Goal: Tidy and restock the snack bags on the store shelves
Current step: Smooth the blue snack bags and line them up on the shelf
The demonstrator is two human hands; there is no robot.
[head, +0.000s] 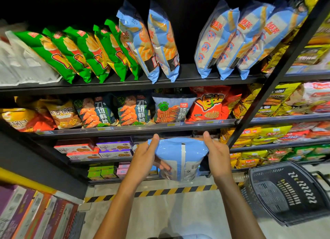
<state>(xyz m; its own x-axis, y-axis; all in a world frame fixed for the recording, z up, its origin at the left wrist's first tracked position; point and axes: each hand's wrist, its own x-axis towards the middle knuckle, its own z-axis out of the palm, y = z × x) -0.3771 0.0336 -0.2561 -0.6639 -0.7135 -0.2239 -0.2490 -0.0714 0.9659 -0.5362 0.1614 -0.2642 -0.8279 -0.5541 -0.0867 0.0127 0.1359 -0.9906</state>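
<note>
Both hands hold one light-blue snack bag in front of the shelves.

The left hand (pixel 145 158) grips the light-blue snack bag (pixel 180 158) at its left upper corner, thumb up along the sealed edge and fingers curled underneath; the right hand (pixel 217 154) grips the right upper corner the same way. The bag's back seam and barcode face the camera. It is held in the air at the level of the boxed-biscuit shelf (pixel 114 159). On the top shelf (pixel 125 84), matching blue bags (pixel 232 40) lean in two groups with a gap between them, beside green bags (pixel 80 51). A dark shopping basket (pixel 285 190) sits on the floor at right.
</note>
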